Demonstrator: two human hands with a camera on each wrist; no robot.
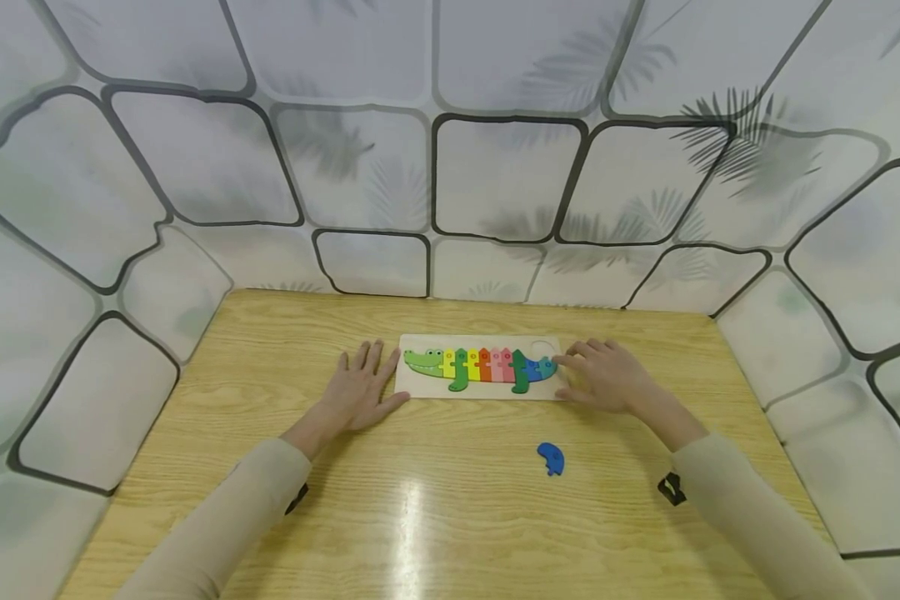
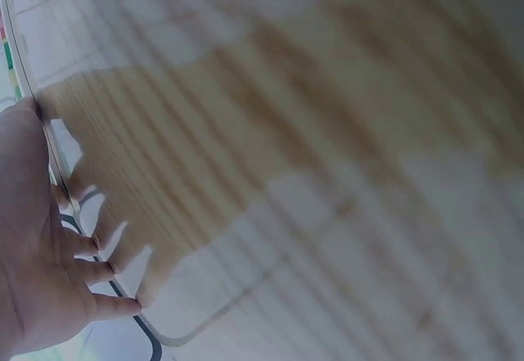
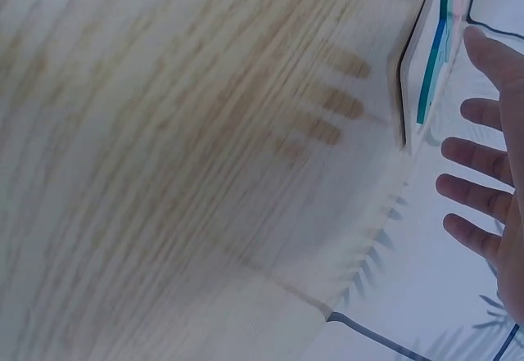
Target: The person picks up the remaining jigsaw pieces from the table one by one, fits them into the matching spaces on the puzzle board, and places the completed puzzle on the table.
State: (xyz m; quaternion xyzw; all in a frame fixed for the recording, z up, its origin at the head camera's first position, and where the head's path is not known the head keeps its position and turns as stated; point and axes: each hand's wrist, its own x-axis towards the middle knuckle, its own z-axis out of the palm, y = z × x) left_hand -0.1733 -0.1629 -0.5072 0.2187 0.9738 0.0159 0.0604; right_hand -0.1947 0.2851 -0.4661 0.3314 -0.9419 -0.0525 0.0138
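A pale wooden puzzle board (image 1: pixel 423 388) lies flat on the table, holding a crocodile made of coloured pieces, with a green head (image 1: pixel 424 363) at the left. Spread fingers of my left hand (image 1: pixel 356 390) rest on the table at the board's left end, thumb and index finger at its edge. Over the right end, my right hand (image 1: pixel 607 377) reaches with parted fingers near the light blue piece (image 1: pixel 546 367). Nothing shows in its grasp in the right wrist view. A curved outline shows at the board's upper right. Nearer to me, a loose dark blue curved piece (image 1: pixel 551 458) lies on the table.
The wood-grain table (image 1: pixel 307 517) stands against white walls (image 1: pixel 506 179) with dark stone-like outlines and leaf prints. Dark wristbands (image 1: pixel 672 489) show at both sleeves. Light glares off the tabletop near the front.
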